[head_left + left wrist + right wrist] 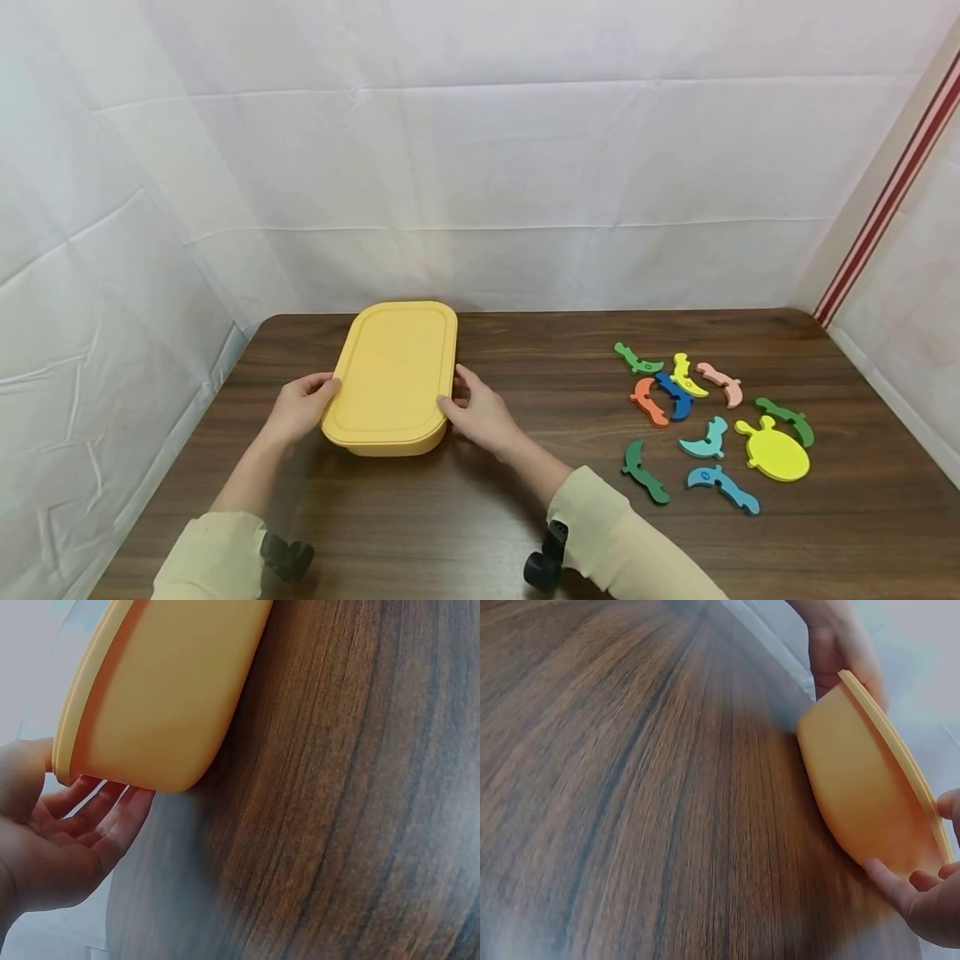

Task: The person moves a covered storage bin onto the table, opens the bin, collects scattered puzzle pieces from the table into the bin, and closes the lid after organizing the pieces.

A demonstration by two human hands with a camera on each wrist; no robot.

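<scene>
A yellow plastic box (397,367) with a rounded, flat lid sits at the left-centre of the table, its far end near the white cloth. My left hand (298,408) grips its left side, thumb at the lid's edge and fingers (112,817) against the side wall below the rim. On the opposite side, my right hand (483,417) holds the box the same way, its thumb on the lid's edge. One finger (889,881) of that hand reaches low on the box wall in the right wrist view. The lid covers whatever is inside.
Several coloured flat pieces lie scattered on the right of the brown table (525,350), among them a yellow round-bodied piece (778,454), a light blue piece (723,487), an orange piece (649,402) and a pink piece (722,382). White cloth (487,167) hangs behind.
</scene>
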